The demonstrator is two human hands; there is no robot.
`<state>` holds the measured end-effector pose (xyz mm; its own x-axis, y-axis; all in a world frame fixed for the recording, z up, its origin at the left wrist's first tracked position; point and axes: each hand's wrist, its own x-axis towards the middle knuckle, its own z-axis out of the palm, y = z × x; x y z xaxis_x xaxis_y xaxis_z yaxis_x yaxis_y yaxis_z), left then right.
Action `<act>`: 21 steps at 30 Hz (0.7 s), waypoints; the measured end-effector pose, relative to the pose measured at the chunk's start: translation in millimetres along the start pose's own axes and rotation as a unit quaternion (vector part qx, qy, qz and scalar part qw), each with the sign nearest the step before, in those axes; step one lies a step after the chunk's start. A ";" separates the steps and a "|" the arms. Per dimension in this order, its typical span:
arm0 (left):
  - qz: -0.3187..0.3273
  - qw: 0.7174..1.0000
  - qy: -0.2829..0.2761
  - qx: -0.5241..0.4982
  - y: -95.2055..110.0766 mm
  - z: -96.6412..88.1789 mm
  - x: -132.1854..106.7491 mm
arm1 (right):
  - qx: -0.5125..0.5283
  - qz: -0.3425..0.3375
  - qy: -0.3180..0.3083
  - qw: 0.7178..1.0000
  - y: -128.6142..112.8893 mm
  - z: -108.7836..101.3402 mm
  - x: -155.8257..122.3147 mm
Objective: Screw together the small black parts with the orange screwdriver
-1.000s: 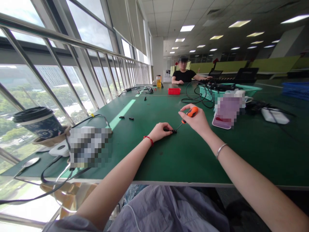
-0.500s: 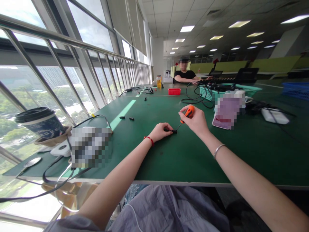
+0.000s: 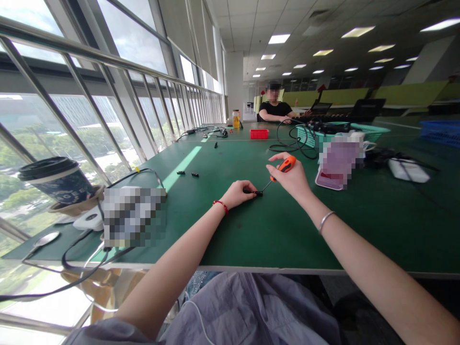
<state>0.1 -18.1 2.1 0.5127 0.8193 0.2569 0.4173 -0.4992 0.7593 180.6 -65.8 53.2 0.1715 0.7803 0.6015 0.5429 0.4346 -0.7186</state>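
Low over the green table [image 3: 230,235], my left hand [image 3: 237,195] is closed on a small black part [image 3: 257,193], pinning it flat against the surface. My right hand [image 3: 287,176] grips a screwdriver [image 3: 286,165] by its orange and black handle, index finger raised off it. The thin shaft slants down to the left, and its tip meets the right end of the black part. My left fingers cover the part's other end. Further left lie two similar small black pieces [image 3: 180,172], apart from both hands.
A lidded paper cup [image 3: 57,182], cables and a blurred-out item [image 3: 132,215] stand at the left. A red tray [image 3: 259,134], a teal basket [image 3: 305,138] and a phone-like object [image 3: 334,167] sit beyond my hands. Another person [image 3: 275,110] sits at the far end.
The screwdriver's handle has tipped further to the right, and my right index finger has lifted away from it. My left hand keeps its hold on the black part.
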 end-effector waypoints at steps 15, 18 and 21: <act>0.000 1.000 0.002 0.003 2.1 -0.3 -1.5 | -0.034 -0.008 0.033 0.999 -6.0 -2.6 -2.2; 0.002 1.000 0.002 0.004 2.6 -0.9 -2.0 | 0.011 -0.030 0.010 0.999 -3.1 -2.3 -1.2; 0.000 1.000 0.002 0.005 3.5 -0.9 -2.1 | 0.044 -0.052 -0.008 0.998 1.0 -1.6 0.1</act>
<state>-0.2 -21.3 4.8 0.5107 0.8197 0.2594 0.4247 -0.5029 0.7528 182.5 -66.0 53.1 0.1050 0.7351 0.6698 0.4820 0.5515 -0.6808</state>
